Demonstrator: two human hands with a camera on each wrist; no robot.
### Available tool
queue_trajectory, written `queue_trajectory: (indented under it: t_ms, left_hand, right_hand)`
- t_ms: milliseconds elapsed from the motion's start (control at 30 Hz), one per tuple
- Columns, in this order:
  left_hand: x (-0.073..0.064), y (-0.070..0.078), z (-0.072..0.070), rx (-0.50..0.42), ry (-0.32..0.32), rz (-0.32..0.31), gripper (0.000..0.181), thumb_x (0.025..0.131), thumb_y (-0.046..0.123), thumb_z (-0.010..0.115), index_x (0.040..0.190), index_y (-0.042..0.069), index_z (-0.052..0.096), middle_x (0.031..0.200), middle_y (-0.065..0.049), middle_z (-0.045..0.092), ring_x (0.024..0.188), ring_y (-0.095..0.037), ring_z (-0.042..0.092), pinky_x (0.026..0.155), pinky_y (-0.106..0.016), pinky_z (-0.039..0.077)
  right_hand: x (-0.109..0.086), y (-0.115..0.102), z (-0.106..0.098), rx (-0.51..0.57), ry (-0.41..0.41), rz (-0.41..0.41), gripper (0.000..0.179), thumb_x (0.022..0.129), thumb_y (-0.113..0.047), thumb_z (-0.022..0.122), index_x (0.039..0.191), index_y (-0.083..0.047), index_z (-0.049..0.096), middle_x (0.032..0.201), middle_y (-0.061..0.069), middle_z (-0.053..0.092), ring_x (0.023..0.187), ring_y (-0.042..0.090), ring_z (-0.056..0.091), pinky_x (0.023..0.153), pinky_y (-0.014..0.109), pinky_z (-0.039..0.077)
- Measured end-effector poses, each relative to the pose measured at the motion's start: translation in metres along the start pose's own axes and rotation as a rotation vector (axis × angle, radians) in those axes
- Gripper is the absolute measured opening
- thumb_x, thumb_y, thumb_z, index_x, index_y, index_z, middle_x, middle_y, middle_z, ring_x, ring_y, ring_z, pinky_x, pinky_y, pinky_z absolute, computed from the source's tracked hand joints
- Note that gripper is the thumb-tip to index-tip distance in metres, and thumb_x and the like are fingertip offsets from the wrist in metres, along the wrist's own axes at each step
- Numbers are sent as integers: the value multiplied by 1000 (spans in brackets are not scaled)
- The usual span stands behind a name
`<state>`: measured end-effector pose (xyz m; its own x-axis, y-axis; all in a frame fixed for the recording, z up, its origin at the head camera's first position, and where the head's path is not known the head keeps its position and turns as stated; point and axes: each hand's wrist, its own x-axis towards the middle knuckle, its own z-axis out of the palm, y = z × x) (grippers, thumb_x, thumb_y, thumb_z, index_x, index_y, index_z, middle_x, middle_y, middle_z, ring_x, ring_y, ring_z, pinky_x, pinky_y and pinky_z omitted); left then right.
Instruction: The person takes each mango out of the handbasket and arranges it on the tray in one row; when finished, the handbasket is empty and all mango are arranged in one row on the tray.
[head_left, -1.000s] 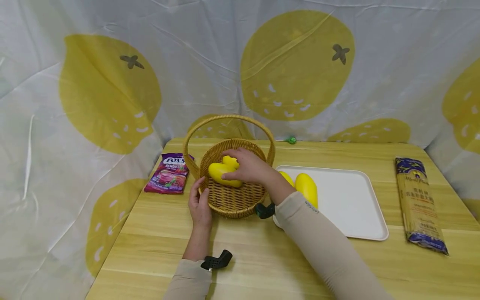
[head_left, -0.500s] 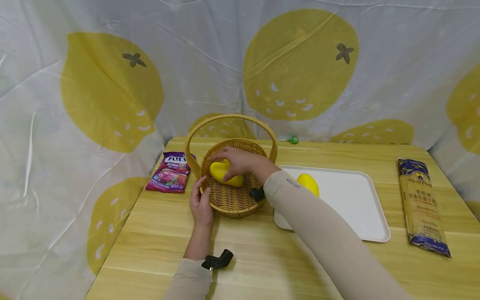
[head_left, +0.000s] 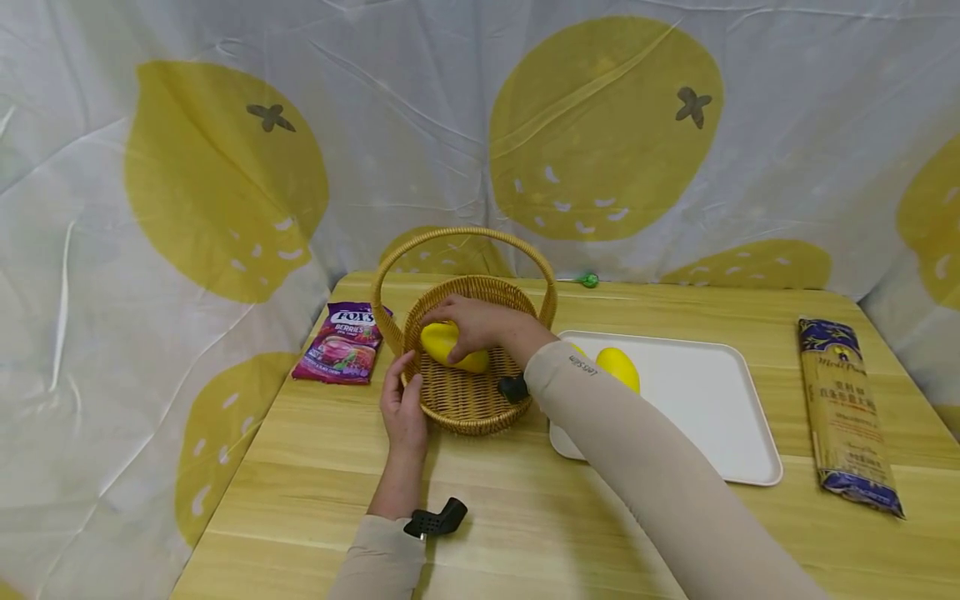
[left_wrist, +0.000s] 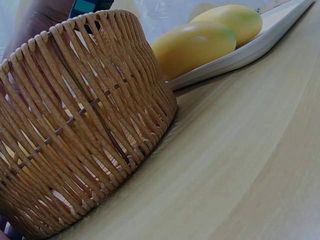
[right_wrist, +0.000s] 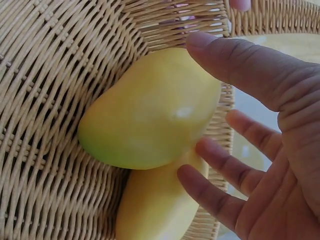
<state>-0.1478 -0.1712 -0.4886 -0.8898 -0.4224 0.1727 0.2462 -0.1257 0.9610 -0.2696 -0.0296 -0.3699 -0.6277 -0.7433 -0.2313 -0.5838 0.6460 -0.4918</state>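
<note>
My left hand [head_left: 405,412] holds the near-left rim of a round wicker basket [head_left: 468,408], a fingertip showing over its edge in the right wrist view. Inside the basket lie two yellow mangoes; the upper mango [right_wrist: 150,110] has a green end and overlaps the other mango [right_wrist: 160,205]. Above them is my right hand [head_left: 483,323], its thumb [right_wrist: 235,57] at the upper mango's edge and its fingers spread loosely beside both fruits. In the left wrist view, the basket's woven wall hides most of the right hand.
A white tray [head_left: 697,408] right of the basket bears two more mangoes [left_wrist: 195,47], partly behind the right sleeve in the head view. A purple candy bag [head_left: 341,343] lies left, a spaghetti pack [head_left: 847,417] far right, and a green lollipop [head_left: 590,281] at the back edge.
My right hand has moved left and lower over the mangoes in the basket, covering the farther one in the head view. My left hand has stayed at the basket's rim.
</note>
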Motion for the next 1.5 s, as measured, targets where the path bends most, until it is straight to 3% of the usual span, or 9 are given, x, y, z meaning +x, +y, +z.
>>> queue_trajectory:
  t_ms: [433, 700, 1067, 1200, 1500]
  left_hand:
    - [-2, 1, 0, -24, -7, 1, 39, 100, 2, 46, 137, -5, 52, 158, -12, 43, 152, -21, 31, 110, -15, 38]
    - [-1, -1, 0, 16, -4, -8, 40, 100, 3, 46, 138, -6, 51, 158, -14, 43, 152, -21, 30, 111, -14, 36]
    - [-1, 0, -1, 28, -5, -9, 40, 100, 3, 47, 139, -6, 51, 159, -13, 43, 153, -20, 29, 112, -15, 35]
    - [-1, 0, 0, 19, -2, -9, 40, 100, 2, 46, 138, -5, 53, 156, -15, 45, 152, -21, 30, 115, -19, 33]
    - [0, -1, 0, 25, 10, 21, 38, 99, 1, 46, 136, -4, 55, 150, -20, 49, 151, -24, 33, 126, -42, 24]
  right_hand:
    - [2, 1, 7, -27, -18, 7, 74, 87, -23, 81, 153, -29, 48, 155, 6, 48, 139, 25, 47, 117, 45, 40]
    - [6, 0, 9, -55, -20, 17, 73, 87, -21, 81, 152, -28, 50, 154, 10, 50, 138, 28, 49, 115, 46, 42]
    - [6, 0, 10, -91, -17, 12, 67, 90, -21, 79, 151, -26, 52, 155, 5, 51, 144, 26, 45, 119, 43, 38]
    - [3, -1, 8, -58, -13, 9, 66, 90, -19, 78, 150, -25, 52, 154, 5, 52, 140, 25, 48, 118, 42, 39]
    - [-15, 0, 1, 39, 38, -40, 65, 88, -19, 80, 148, -24, 55, 150, 6, 55, 134, 24, 53, 113, 42, 44]
